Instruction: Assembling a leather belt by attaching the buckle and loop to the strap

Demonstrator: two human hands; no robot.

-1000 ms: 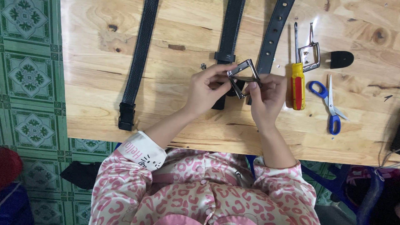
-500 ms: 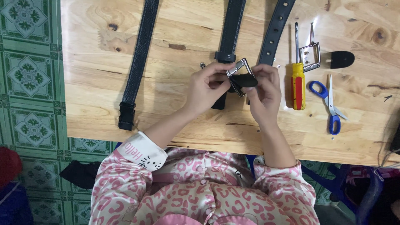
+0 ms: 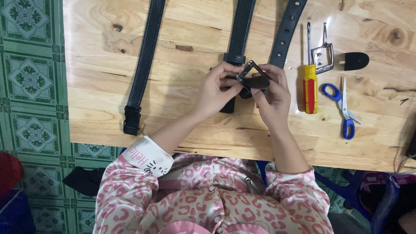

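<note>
On your wooden table (image 3: 173, 125) a black belt (image 3: 143, 65) lay at the far left, apart from the rest. To the right you had a red-and-yellow screwdriver (image 3: 310, 84), a loose metal buckle (image 3: 324, 57), a black leather piece (image 3: 356, 61) and blue-handled scissors (image 3: 344, 108). Green patterned floor tiles (image 3: 30, 78) showed left of the table.

The hands (image 3: 247, 89) have tilted the metal buckle (image 3: 250, 76) onto the strap end.

Knotty pine table (image 3: 130, 78), green patterned floor tiles (image 3: 30, 73) — evenly lit
</note>
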